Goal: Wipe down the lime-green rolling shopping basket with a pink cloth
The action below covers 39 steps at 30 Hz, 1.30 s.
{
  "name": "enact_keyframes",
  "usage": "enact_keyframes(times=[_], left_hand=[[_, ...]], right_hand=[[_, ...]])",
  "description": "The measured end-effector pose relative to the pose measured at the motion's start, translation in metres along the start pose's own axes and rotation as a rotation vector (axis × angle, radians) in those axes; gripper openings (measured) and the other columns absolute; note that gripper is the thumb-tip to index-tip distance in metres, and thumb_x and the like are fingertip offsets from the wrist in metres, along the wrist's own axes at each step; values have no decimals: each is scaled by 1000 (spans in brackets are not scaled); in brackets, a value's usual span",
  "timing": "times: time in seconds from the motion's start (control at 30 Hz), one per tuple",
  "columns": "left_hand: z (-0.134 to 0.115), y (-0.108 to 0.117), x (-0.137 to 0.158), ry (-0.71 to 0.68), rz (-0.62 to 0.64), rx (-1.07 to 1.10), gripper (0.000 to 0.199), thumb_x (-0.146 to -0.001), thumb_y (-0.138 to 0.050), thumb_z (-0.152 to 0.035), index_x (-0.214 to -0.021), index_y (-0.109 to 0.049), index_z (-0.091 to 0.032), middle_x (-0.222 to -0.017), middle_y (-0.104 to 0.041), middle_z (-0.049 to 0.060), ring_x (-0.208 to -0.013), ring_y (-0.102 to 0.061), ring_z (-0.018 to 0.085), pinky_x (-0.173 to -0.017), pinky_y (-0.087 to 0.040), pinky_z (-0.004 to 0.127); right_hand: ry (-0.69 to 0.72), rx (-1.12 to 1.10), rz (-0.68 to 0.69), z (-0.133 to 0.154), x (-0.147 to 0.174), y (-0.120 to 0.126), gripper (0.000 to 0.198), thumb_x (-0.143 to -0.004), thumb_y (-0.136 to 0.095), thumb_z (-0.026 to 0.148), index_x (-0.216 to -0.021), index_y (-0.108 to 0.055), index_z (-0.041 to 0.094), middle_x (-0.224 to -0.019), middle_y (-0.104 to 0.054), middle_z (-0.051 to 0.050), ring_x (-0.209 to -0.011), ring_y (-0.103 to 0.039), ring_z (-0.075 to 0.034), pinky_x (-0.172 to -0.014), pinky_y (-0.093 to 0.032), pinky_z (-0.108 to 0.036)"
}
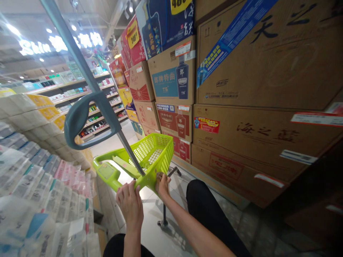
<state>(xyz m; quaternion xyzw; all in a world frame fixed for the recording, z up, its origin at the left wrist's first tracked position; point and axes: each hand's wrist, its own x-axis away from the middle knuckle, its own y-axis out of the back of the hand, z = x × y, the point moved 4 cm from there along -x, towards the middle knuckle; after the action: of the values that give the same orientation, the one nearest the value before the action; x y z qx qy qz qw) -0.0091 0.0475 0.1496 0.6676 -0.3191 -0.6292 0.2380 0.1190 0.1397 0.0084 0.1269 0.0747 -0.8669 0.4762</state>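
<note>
Left hand (130,200) gripped the green cart (162,162) with curled fingers; right hand (162,184) bent fingers against its corner, hold unclear. Above them, the handle (106,110) stood attached; remainder unclear.

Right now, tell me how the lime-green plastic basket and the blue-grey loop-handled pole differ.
Shape: the lime-green plastic basket is wide and lattice-walled; the blue-grey loop-handled pole is long and narrow, with a closed loop at one side.
Contact: the bare left hand and bare right hand are on the basket; neither touches the pole's loop.
Shared: they meet at the basket's near side.
</note>
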Motion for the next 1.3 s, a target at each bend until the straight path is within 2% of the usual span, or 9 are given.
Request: enact_keyframes(times=[0.1, 0.3, 0.5, 0.67, 0.8, 0.87, 1.0, 1.13, 1.3], left_hand=[[-4, 0, 0, 3, -3, -71, 30, -96, -44, -34, -112, -64, -20, -102, -63, 10, -109, -50, 27, -103, -34, 45], [-19, 0, -2, 89, -52, -36, 28, -95, -43, -28, -107, -67, -21, -98, -62, 9, -106, -50, 26, -104, -32, 45], [-39, -7, 0, 126, -68, -44, 30, -96, -42, -31, -112, -64, -20, -101, -64, 10, -108, -51, 27, -102, -31, 45], [-49, -4, -2, 111, -41, -70, 34, -96, -43, -38, -114, -63, -17, -98, -67, 11, -104, -53, 28, -95, -33, 43], [-30, 3, -9, -15, 76, 160, 34, -98, -38, -35, -117, -61, -19, -104, -69, 8, -101, -56, 24, -94, -34, 40], [-12, 7, -13, -2, 84, 238, 35, -99, -34, -33, -117, -60, -20, -112, -68, 8, -108, -55, 22, -98, -33, 39], [14, 5, -17, 99, 88, 211, 39, -99, -26, -32, -102, -63, -21, -113, -64, 8, -126, -45, 24, -112, -18, 47], [15, 1, -14, 133, 128, 200, 41, -98, -24, -33, -85, -61, -22, -100, -62, 6, -116, -48, 24, -113, -14, 52], [8, 4, -10, 127, 143, 208, 42, -98, -22, -34, -90, -62, -23, -100, -61, 6, -112, -48, 24, -111, -15, 54]], right_hand=[[-36, -19, -1, 4, 6, 0, 14, -89, -42, 32, -88, -53, 24, -89, -60, -6, -93, -62, -22, -82, -52, -37], [53, -102, 50, 38, 46, -5, 34, -95, -38, 29, -127, -46, 22, -142, -41, -15, -136, -40, -24, -109, -38, -48], [-100, -69, 1, 3, 60, 6, 37, -92, -43, 32, -127, -44, 20, -133, -50, -16, -131, -45, -26, -104, -44, -48], [5, -183, 65, 38, 43, 8, 42, -94, -43, 31, -136, -40, 26, -148, -36, -12, -138, -39, -22, -107, -43, -42], [-34, -140, 77, 34, 28, 15, 36, -92, -40, 27, -126, -50, 24, -135, -49, -13, -130, -49, -22, -103, -47, -42], [-29, -126, 51, 40, 19, 23, 39, -89, -40, 21, -126, -51, 23, -134, -52, -12, -130, -49, -22, -106, -44, -45], [220, -181, 186, 103, 8, 36, 53, -76, -41, 6, -124, -54, 25, -136, -53, -6, -135, -44, -20, -114, -36, -44], [428, -140, 389, 150, 5, 37, 44, -75, -41, 3, -103, -65, 26, -124, -59, -4, -129, -49, -20, -114, -38, -42], [454, -74, 384, 148, -27, 30, 33, -77, -44, 4, -79, -71, 23, -117, -55, -7, -121, -53, -20, -107, -45, -38]])
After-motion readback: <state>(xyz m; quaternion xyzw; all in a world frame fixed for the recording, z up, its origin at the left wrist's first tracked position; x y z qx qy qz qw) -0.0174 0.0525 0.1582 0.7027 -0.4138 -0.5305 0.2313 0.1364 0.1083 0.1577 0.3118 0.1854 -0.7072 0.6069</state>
